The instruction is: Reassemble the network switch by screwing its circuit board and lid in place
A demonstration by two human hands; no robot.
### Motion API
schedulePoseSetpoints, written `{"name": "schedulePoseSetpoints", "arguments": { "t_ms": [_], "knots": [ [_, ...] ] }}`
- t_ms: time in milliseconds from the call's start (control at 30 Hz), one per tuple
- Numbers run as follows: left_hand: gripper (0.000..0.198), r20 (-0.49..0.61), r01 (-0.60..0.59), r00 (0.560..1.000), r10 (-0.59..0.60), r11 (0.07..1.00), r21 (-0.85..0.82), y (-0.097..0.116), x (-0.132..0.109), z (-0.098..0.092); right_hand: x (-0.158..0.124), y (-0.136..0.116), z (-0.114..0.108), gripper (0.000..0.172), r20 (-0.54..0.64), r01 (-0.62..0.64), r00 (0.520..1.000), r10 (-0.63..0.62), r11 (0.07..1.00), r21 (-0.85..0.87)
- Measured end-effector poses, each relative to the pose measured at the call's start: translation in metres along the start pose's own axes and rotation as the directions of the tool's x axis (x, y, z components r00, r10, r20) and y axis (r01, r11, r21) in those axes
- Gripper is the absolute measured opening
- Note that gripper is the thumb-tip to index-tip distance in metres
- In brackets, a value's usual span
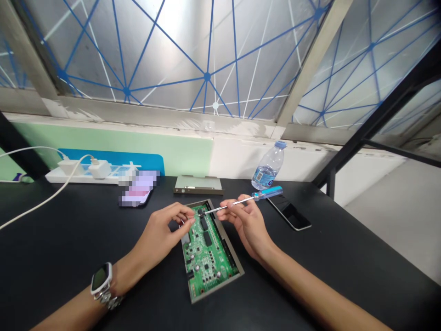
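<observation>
A green circuit board [215, 264] lies in a shallow metal case [196, 298] on the black table. My right hand [248, 226] is closed on the shaft of a screwdriver [268, 193] with a clear blue handle, which points up and to the right. Its tip reaches the dark parts near the board's far end. My left hand [161, 232] is at the far left corner of the board, thumb and fingertips pinched close to the screwdriver tip. Whatever those fingers hold, if anything, is too small to make out.
Behind the board lies a metal cover plate [198, 185]. A water bottle [268, 166] and a dark phone [291, 212] are at the right. On the left are a lit phone [139, 188] and a power strip [99, 172] with white cables. A window wall borders the table [144, 285].
</observation>
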State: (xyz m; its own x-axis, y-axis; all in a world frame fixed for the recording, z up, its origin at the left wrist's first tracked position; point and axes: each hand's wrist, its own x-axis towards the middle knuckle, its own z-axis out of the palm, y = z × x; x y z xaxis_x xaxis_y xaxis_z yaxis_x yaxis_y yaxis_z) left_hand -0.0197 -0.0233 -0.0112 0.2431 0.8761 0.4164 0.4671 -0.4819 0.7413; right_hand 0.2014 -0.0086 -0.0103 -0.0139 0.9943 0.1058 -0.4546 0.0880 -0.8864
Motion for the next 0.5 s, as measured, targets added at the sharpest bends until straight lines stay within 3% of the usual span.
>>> {"name": "schedulePoseSetpoints", "arguments": {
  "t_ms": [500],
  "knots": [
    [0.014,0.033,0.02,0.999,-0.02,1.0,-0.001,-0.0011,-0.003,0.0042,-0.0026,-0.0029,0.0023,0.037,0.03,-0.113,0.993,0.112,0.993,0.023]
  ]
}}
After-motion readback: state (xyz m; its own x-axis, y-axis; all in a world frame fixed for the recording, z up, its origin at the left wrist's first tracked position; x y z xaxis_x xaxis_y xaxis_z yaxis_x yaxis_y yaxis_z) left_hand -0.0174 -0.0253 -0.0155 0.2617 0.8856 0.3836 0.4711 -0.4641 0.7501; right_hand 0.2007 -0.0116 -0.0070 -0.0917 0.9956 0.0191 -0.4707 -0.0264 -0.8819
